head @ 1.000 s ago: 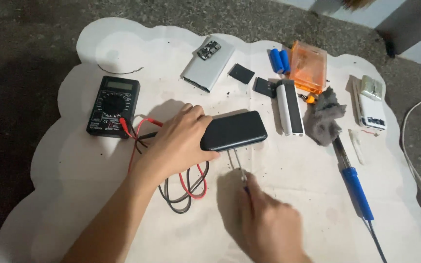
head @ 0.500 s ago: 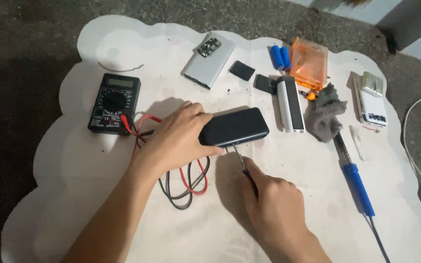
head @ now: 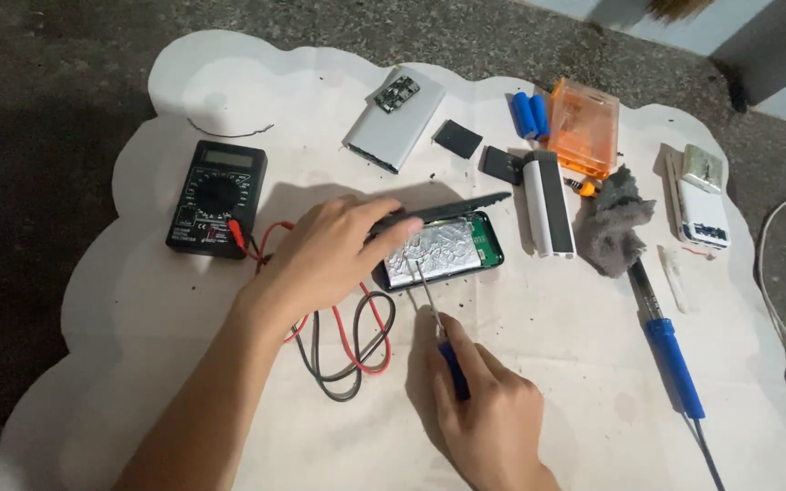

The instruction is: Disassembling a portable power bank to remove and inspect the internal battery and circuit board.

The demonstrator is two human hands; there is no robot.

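My left hand (head: 325, 259) grips the left end of a black power bank (head: 443, 247) and lifts its lid (head: 452, 208), which stands tilted open along the far edge. Inside show a silver foil battery pack and a green circuit board at the right end. My right hand (head: 488, 414) holds a small screwdriver (head: 438, 327) with a dark blue handle. Its metal tip rests at the near left edge of the silver pack.
A black multimeter (head: 217, 197) with red and black leads (head: 347, 336) lies left. Behind are a silver case (head: 393, 127), blue cells (head: 529, 114), an orange box (head: 584, 127) and a white power bank (head: 548, 205). A grey cloth (head: 616, 223) and blue soldering iron (head: 670, 359) lie right on the white mat (head: 138, 364).
The power bank's lid has come up and open, exposing the silver pack and green board. My right hand has moved slightly toward it with the screwdriver.
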